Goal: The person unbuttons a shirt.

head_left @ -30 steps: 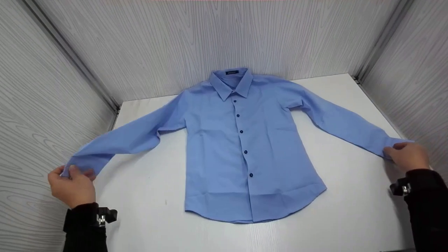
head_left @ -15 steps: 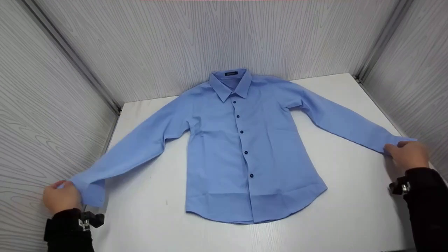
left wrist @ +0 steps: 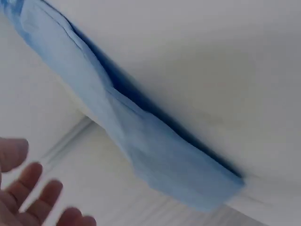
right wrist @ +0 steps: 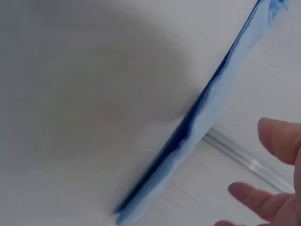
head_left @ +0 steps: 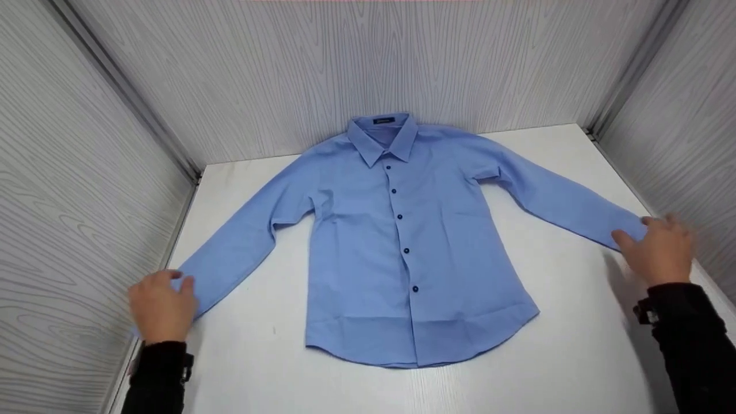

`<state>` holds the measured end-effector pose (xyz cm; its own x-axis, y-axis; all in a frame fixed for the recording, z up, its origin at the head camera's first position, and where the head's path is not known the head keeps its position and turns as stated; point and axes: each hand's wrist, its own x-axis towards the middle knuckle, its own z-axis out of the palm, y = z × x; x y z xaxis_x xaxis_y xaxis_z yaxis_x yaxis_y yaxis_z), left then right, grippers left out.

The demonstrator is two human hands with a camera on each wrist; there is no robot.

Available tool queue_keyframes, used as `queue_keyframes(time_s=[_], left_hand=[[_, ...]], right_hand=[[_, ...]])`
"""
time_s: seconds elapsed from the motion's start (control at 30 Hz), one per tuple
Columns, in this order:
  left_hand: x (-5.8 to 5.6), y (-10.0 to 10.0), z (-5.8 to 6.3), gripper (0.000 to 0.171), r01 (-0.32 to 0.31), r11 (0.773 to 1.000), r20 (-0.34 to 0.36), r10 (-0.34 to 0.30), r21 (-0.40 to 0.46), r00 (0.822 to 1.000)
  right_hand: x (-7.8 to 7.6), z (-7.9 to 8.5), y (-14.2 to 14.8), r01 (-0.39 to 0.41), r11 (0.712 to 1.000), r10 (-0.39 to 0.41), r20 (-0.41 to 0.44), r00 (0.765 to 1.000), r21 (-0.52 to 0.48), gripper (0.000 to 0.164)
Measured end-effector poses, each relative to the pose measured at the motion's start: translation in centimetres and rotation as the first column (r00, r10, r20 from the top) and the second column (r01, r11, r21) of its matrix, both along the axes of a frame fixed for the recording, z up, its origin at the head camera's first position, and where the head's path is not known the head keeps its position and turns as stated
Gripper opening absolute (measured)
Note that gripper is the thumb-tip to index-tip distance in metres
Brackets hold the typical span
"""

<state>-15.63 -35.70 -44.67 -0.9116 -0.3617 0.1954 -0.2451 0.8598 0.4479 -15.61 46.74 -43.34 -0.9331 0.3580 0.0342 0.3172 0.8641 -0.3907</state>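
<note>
A blue button-up shirt lies front up with its collar at the far side and both sleeves spread outward. My left hand hovers over the lower end of the left-side sleeve, hiding part of its cuff. In the left wrist view, the fingers are spread apart, clear of the cloth. Near the end of the right-side sleeve is my right hand. The right wrist view shows its thumb and fingers apart from the sleeve, holding nothing.
The shirt lies on a white tabletop. Pale wood-grain panels enclose it: a back wall, a left wall and a right wall. The collar reaches the back wall.
Both hands have let go of the cuffs. My left hand first drew its sleeve down and outward, then moved right. My right hand shifted slightly left.
</note>
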Motion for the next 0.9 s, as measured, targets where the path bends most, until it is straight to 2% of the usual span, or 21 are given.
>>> queue_keyframes(time_s=[0.03, 0.07, 0.1, 0.13, 0.2, 0.27, 0.33, 0.4, 0.47, 0.53, 0.57, 0.63, 0.67, 0.7, 0.77, 0.87, 0.9], left_hand=[[-0.3, 1.4, -0.3, 0.033, 0.116, 0.993, -0.053, -0.117, -0.025, 0.992], [-0.5, 3.0, -0.7, 0.032, 0.222, 0.974, -0.091, -0.226, -0.052, 0.97], [-0.6, 4.6, -1.2, 0.032, 0.32, 0.944, -0.112, -0.328, -0.081, 0.938], [-0.7, 6.2, -1.7, 0.035, 0.403, 0.908, -0.114, -0.415, -0.111, 0.903], [-0.8, 9.4, -2.7, 0.042, 0.534, 0.832, -0.085, -0.549, -0.154, 0.831], [-0.6, 12.1, -3.4, 0.052, 0.616, 0.766, -0.012, -0.628, -0.182, 0.778], [-0.4, 14.0, -3.8, 0.059, 0.679, 0.707, 0.059, -0.683, -0.199, 0.728], [0.0, 15.1, -3.7, 0.062, 0.719, 0.667, 0.111, -0.714, -0.195, 0.692], [0.4, 15.4, -3.4, 0.061, 0.74, 0.644, 0.141, -0.729, -0.191, 0.67], [0.8, 15.5, -3.1, 0.058, 0.752, 0.636, 0.153, -0.737, -0.173, 0.658], [0.9, 15.4, -2.9, 0.055, 0.755, 0.636, 0.155, -0.739, -0.16, 0.656], [1.0, 15.3, -2.6, 0.05, 0.752, 0.647, 0.148, -0.737, -0.13, 0.66], [0.9, 15.3, -2.6, 0.047, 0.746, 0.656, 0.138, -0.733, -0.117, 0.666], [0.7, 15.2, -2.6, 0.044, 0.736, 0.668, 0.122, -0.726, -0.11, 0.677], [0.0, 15.2, -2.5, 0.04, 0.704, 0.702, 0.083, -0.699, -0.108, 0.71], [-1.9, 15.2, -2.4, 0.039, 0.649, 0.75, 0.049, -0.649, -0.126, 0.759], [-2.7, 15.3, -2.3, 0.04, 0.632, 0.763, 0.045, -0.632, -0.134, 0.773]], right_hand=[[-0.2, -0.2, -1.1, -0.093, 0.996, 0.093, -0.057, 0.994, 0.002, 0.076], [-0.5, -0.4, -2.4, -0.19, 0.982, 0.19, -0.111, 0.975, 0.011, 0.07], [-0.8, -0.7, -3.8, -0.287, 0.958, 0.288, -0.139, 0.948, 0.026, 0.064], [-1.0, -1.0, -5.3, -0.372, 0.927, 0.373, -0.16, 0.914, 0.039, 0.059], [-1.3, -1.8, -8.2, -0.529, 0.844, 0.536, -0.178, 0.825, 0.089, 0.054], [-1.2, -2.6, -10.7, -0.633, 0.764, 0.645, -0.138, 0.751, 0.126, 0.055], [-0.8, -3.2, -12.3, -0.707, 0.689, 0.723, -0.088, 0.685, 0.158, 0.057], [-0.2, -3.6, -13.4, -0.75, 0.633, 0.769, -0.045, 0.637, 0.192, 0.057], [0.4, -3.6, -13.9, -0.775, 0.592, 0.796, -0.011, 0.605, 0.22, 0.056], [1.0, -3.5, -14.2, -0.789, 0.559, 0.816, -0.002, 0.578, 0.257, 0.055], [1.1, -3.3, -14.3, -0.794, 0.553, 0.82, 0.005, 0.572, 0.252, 0.055], [1.2, -2.8, -14.6, -0.802, 0.558, 0.818, 0.022, 0.575, 0.213, 0.054], [1.1, -2.5, -14.7, -0.802, 0.57, 0.811, 0.03, 0.584, 0.181, 0.054], [0.8, -2.2, -14.8, -0.8, 0.581, 0.806, 0.034, 0.592, 0.151, 0.053], [-0.2, -1.5, -15.2, -0.784, 0.616, 0.784, 0.034, 0.619, 0.08, 0.053], [-2.5, -0.4, -16.0, -0.744, 0.668, 0.743, 0.033, 0.668, 0.01, 0.058], [-3.5, -0.2, -16.2, -0.735, 0.678, 0.735, 0.031, 0.677, 0.002, 0.059]])
